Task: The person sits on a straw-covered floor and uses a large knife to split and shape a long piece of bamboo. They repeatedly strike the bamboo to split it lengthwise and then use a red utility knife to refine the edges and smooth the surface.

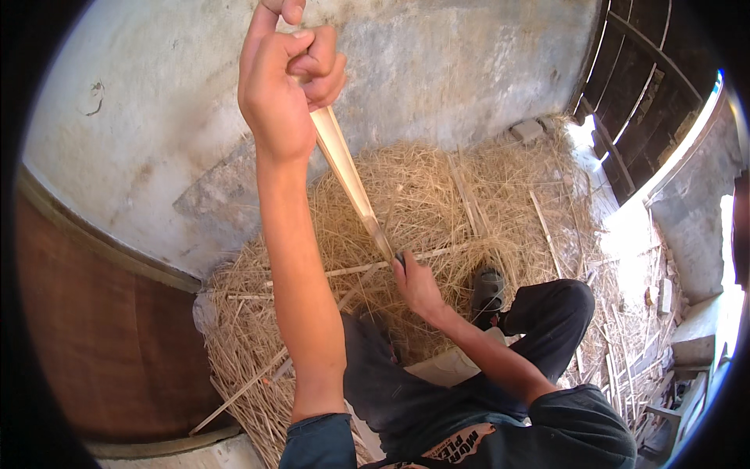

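Note:
My left hand (293,86) is raised high in front of the wall, its fingers curled round the upper end of a pale strip of split bamboo (341,156). The strip slants down and to the right, toward my lap. At its lower end is a knife blade (379,237), lying against the strip. My right hand (418,288), low between my knees, is closed on the knife's dark handle (400,262). Part of the handle is hidden by my fingers. How deep the blade sits in the strip cannot be made out.
A heap of shavings and thin strips (414,176) covers the floor around my feet. My shoe (488,289) rests among them. Behind stands a stained plaster wall (437,70). A brown panel (101,320) is at the left, dark boards (641,86) at the far right.

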A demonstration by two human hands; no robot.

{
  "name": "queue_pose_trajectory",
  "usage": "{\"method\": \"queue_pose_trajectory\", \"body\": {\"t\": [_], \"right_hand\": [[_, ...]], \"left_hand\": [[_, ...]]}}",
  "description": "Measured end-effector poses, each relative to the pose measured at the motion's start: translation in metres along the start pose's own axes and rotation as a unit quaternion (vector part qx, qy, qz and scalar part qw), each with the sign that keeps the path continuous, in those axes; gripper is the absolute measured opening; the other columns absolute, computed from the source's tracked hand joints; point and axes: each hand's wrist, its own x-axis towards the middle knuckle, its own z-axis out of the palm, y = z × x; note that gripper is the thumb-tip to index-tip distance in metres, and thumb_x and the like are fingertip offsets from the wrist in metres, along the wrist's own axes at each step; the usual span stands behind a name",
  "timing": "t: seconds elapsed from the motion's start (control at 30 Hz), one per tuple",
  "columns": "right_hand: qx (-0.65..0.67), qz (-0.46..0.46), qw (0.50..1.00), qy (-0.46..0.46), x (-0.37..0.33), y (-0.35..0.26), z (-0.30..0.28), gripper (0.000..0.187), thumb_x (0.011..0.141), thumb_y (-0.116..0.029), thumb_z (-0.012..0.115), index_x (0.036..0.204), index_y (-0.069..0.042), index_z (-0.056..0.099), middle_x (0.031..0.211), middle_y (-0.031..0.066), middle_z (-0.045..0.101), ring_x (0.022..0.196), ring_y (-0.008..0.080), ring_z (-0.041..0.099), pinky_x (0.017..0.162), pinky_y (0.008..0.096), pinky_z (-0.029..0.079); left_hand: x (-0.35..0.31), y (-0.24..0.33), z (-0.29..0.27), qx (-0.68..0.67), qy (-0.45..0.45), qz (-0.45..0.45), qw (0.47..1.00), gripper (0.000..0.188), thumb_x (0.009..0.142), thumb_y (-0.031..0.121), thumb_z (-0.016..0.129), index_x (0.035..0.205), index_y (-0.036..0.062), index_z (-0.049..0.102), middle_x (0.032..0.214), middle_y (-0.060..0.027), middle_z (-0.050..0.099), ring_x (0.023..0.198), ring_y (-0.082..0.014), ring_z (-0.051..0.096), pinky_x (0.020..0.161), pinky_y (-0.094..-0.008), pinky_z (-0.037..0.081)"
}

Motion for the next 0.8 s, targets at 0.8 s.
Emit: {"method": "queue_pose_trajectory", "body": {"t": [0.8], "right_hand": [[-0.005, 0.017, 1.000, -0.015, -0.002, 0.032, 0.014, 0.032, 0.106, -0.028, 0.053, 0.104, 0.003, 0.053, 0.072, 0.0279, 0.063, 0.068, 0.0497, 0.062, 0.060, 0.0563, 0.049]], "left_hand": [[-0.007, 0.000, -0.009, -0.039, -0.006, -0.028, 0.999, 0.015, 0.093, 0.012, 0.041, 0.108, 0.0141, 0.044, 0.060, 0.0064, 0.028, 0.047, -0.0041, 0.020, 0.043, -0.0242, 0.016]]}}
